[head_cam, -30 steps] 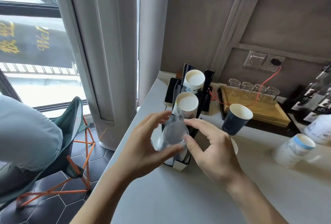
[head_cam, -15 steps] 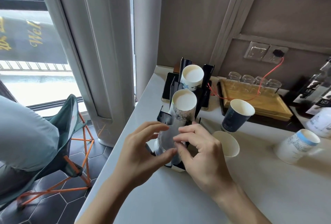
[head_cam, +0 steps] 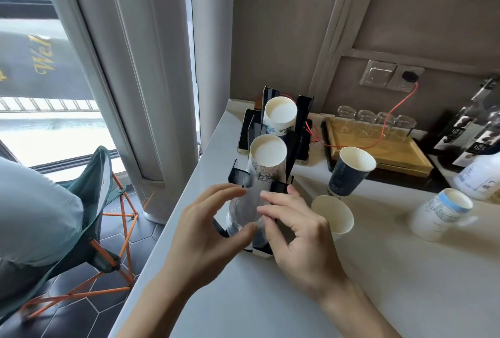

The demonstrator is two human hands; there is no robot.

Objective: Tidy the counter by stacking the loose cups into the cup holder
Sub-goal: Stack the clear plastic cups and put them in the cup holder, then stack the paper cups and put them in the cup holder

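Nearest to the camera, both hands are around a clear plastic cup (head_cam: 244, 214) at the front slot of the black cup holder (head_cam: 280, 189). The left hand (head_cam: 205, 232) has its thumb on the cup's near side and its fingers curved over the top. The right hand (head_cam: 295, 232) touches the cup with thumb and forefinger from the other side. The cup sits low in the front slot, tilted toward the camera.

Just right of the hands, a plain white paper cup (head_cam: 334, 214) stands on the counter (head_cam: 378, 283), and a dark blue cup (head_cam: 349, 172) is behind it. Farther right a white cup with a blue band (head_cam: 439, 214) stands apart.

Behind the clear cup, the holder carries two white printed cups (head_cam: 266, 160), one above the other. At the back, a wooden tray (head_cam: 378, 148) holds four glasses (head_cam: 376, 121).
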